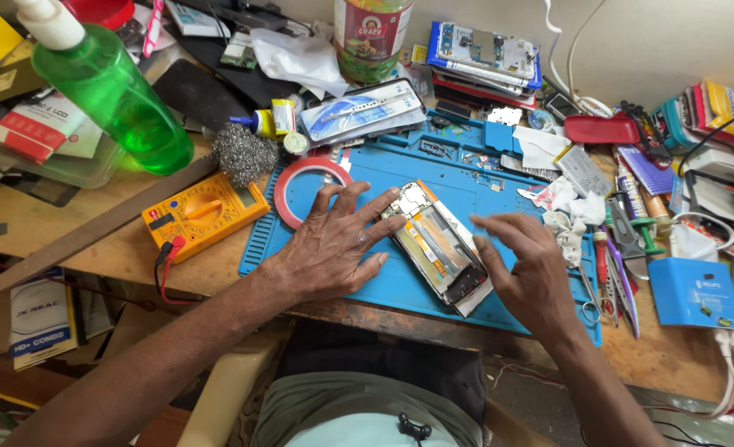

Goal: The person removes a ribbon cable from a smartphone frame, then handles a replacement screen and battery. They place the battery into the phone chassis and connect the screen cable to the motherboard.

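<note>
On one blue mat [367,178], one opened phone [438,246], two hands apart, left hand [329,244] touching it, right hand [528,265] empty.

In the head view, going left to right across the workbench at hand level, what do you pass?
Yellow multimeter → red tape ring → left hand → opened phone → right hand → white crumpled cloth → tweezers and small tools → blue box.

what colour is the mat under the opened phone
Blue: the mat under the opened phone shows plainly in the head view.
</note>
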